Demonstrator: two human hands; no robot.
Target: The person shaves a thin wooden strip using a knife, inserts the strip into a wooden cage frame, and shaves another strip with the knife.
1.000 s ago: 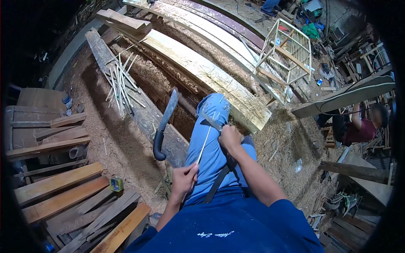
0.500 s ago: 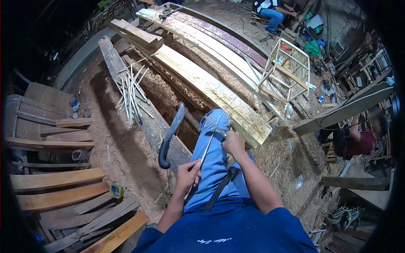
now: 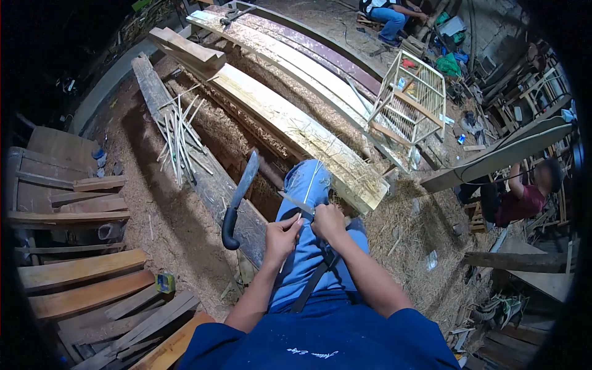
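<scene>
Over my blue-trousered thigh, my left hand pinches a thin pale strip that runs up along the leg toward the knee. My right hand is closed on a small knife, its handle hidden in the fist. The knife blade lies across the strip, pointing up and left, close to my left fingertips. Left of the leg, a large knife with a black curved handle rests on a weathered plank. Farther up that plank lies a loose pile of thin pale strips.
A thick pale beam with shavings stands beyond the knee. A slatted wooden cage is at the upper right. One person is at the right, another at the top. Cut boards lie at the lower left.
My left hand has moved up the leg, nearer the knife. My right hand and the blade have come down and left toward it, still holding their things.
</scene>
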